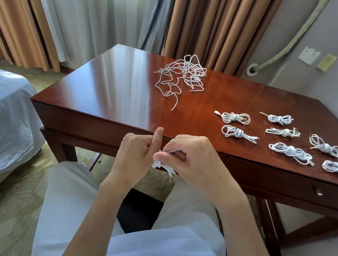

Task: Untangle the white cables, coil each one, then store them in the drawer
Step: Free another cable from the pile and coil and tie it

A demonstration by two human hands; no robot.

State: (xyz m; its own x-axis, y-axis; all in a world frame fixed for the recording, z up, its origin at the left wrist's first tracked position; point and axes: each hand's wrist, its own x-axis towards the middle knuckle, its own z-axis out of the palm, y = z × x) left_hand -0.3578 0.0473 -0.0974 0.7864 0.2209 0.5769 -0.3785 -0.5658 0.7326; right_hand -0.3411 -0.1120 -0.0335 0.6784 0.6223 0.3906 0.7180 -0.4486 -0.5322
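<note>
- Cables number nine groups in all: one loose tangle (180, 76) of white cable at the far middle of the desk (115, 80), seven tied coils on the desk's right side, and one bundle (162, 164) in the hands.
- Coils lie in three rough columns: two (235, 118) (237, 133) nearest the middle, three (279, 119) (283, 132) (291, 152) beside them, and two (330, 148) (337, 168) at the right, cut by the picture's edge. Most have their long axis running left to right.
- Left hand (137, 151) has its fingers curled on the bundle, thumb up.
- Right hand (190, 156) pinches the same bundle, with a strand drawn between thumb and fingers.
- Bundle sits just off the desk's near edge, above the lap, its loops hanging downward; the ends are hidden.
- Left half of the desktop is bare wood, with room between the tangle and the coils.
- Drawer (280, 181) sits under the right front edge, closed, with a small knob (318, 192).
</note>
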